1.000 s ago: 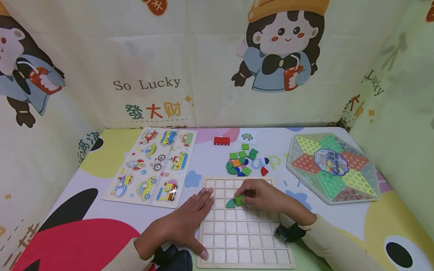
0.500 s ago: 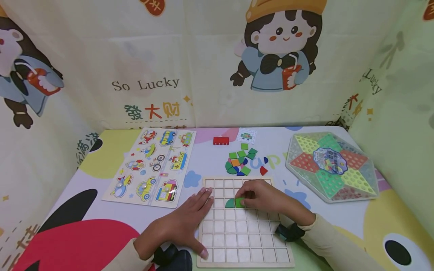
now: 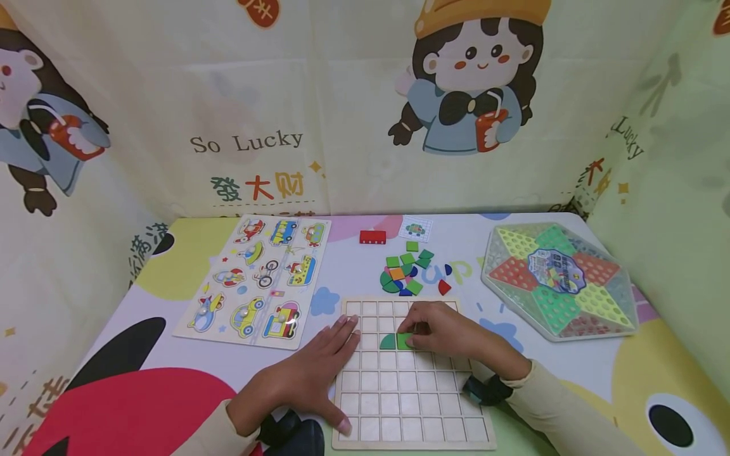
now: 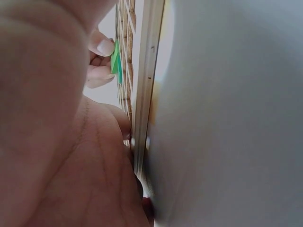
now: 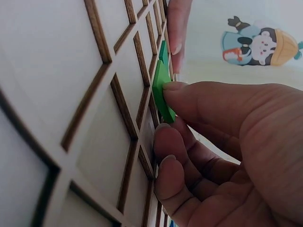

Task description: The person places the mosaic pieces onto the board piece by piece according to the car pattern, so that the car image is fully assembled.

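A pale wooden grid board [image 3: 410, 396] lies in front of me. My right hand [image 3: 407, 330] pinches a bright green square tile [image 3: 403, 341] at its edge, low in a cell of the board's third row. A dark green quarter-round piece [image 3: 388, 342] sits in the cell just left of it. In the right wrist view the thumb and fingers [image 5: 182, 97] hold the green tile [image 5: 162, 90] against the grid. My left hand [image 3: 327, 367] rests flat and open on the board's left edge, thumb near the front corner.
A heap of loose coloured pieces [image 3: 406, 273] lies beyond the board, with a red block [image 3: 372, 237] and a small picture card [image 3: 415, 228] behind it. A vehicle peg puzzle [image 3: 256, 278] sits at the left, a hexagonal checkers box [image 3: 559, 282] at the right. Printed cloth walls enclose the table.
The green tile was tilted in my right fingers above the cell; it has come down almost level into the cell beside the quarter-round piece. My left hand has stayed put.
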`<state>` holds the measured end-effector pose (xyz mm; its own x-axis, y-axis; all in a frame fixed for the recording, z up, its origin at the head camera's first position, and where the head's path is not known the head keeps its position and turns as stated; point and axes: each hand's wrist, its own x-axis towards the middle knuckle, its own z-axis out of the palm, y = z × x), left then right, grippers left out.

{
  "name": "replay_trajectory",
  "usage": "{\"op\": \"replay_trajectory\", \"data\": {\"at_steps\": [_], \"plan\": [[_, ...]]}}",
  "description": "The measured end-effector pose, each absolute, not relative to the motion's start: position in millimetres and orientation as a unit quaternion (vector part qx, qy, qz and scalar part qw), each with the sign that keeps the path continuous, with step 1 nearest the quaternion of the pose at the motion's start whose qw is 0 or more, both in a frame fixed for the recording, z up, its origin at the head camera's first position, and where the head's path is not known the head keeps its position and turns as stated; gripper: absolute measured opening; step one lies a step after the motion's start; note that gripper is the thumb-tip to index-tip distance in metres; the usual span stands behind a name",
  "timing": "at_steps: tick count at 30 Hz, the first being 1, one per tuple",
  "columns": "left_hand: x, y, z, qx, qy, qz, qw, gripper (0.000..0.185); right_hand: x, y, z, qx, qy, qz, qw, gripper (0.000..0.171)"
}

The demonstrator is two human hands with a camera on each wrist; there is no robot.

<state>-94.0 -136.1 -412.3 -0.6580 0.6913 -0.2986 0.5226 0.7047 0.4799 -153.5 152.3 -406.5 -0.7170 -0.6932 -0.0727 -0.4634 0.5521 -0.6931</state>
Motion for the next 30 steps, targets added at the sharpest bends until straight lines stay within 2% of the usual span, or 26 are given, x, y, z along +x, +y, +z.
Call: {"op": "replay_trajectory", "data": {"at_steps": [7, 30], "plan": [[-93.8, -135.9, -411.6, 0.337, 0.893, 0.182, 0.237, 0.128, -153.7, 152.1, -406.4, -0.333, 0.865, -0.334, 0.173, 0.018], [-94.2, -136.2, -412.2, 0.339, 0.892, 0.183, 0.238, 0.128, -156.3, 151.4, -408.1, -0.310, 0.855, -0.391, 0.142, 0.015]]}}
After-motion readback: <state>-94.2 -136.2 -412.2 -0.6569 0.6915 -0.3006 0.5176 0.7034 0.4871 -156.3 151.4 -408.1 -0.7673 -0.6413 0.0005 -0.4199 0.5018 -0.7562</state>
